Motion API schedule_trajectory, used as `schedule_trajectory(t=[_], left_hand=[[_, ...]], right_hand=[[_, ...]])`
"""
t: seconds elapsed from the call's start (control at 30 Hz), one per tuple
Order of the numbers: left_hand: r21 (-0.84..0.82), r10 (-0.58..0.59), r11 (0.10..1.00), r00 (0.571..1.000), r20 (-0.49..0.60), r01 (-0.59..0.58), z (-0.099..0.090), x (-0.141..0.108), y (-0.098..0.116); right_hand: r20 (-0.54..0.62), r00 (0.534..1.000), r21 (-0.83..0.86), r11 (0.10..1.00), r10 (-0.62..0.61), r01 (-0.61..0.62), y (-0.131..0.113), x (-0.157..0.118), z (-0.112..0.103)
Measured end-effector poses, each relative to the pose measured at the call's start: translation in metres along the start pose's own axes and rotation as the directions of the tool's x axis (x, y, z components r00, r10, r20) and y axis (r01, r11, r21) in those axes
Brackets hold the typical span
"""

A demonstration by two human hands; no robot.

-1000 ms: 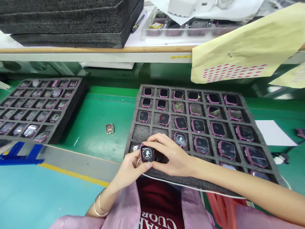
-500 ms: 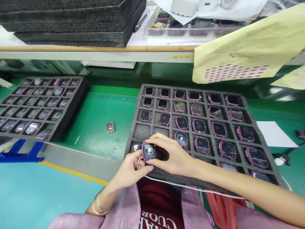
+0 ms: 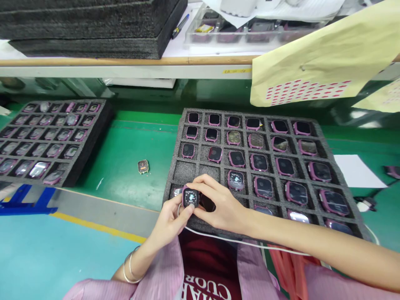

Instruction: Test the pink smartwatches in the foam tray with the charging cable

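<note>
A purple-cased smartwatch [image 3: 190,197] with a lit clock face is held between my two hands, above the near left corner of a dark foam tray [image 3: 200,112]. My left hand [image 3: 171,218] grips its lower left side, the thumb lying on the screen's lower edge. From the right, my right hand [image 3: 220,204] closes its fingers and thumb on the watch's upper and right edges. Watches with purple cases fill most pockets of the tray; another lit one [image 3: 236,180] sits just right of my right hand. A white cable [image 3: 225,236] runs along the tray's near edge.
A second foam tray of watch cases [image 3: 70,166] stands at the left. One loose watch part [image 3: 143,166] lies on the green mat [image 3: 134,143] between the trays. Above the back is a shelf [image 3: 125,71] with stacked black foam [image 3: 93,29]; a yellow sheet [image 3: 300,62] hangs from it.
The watch has turned slightly and shifted a little left and down with both hands. My left thumb has moved from below the watch onto its screen.
</note>
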State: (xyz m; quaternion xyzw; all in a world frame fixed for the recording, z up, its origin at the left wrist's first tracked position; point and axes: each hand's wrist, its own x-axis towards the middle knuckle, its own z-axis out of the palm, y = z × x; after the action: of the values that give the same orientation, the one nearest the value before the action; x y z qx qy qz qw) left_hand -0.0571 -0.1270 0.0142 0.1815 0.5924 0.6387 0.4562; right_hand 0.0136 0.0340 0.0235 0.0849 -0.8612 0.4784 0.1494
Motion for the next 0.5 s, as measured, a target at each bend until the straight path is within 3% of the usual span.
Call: schedule_trajectory(t=[0.5], left_hand=[[-0.086,0.025,0.996,0.998,0.058,-0.020,-0.0033,0.0009,-0.0027]], right_hand=[[-0.041,0.998,-0.030,0.999,-0.041,0.039,0.0009,-0.0012,0.0024]])
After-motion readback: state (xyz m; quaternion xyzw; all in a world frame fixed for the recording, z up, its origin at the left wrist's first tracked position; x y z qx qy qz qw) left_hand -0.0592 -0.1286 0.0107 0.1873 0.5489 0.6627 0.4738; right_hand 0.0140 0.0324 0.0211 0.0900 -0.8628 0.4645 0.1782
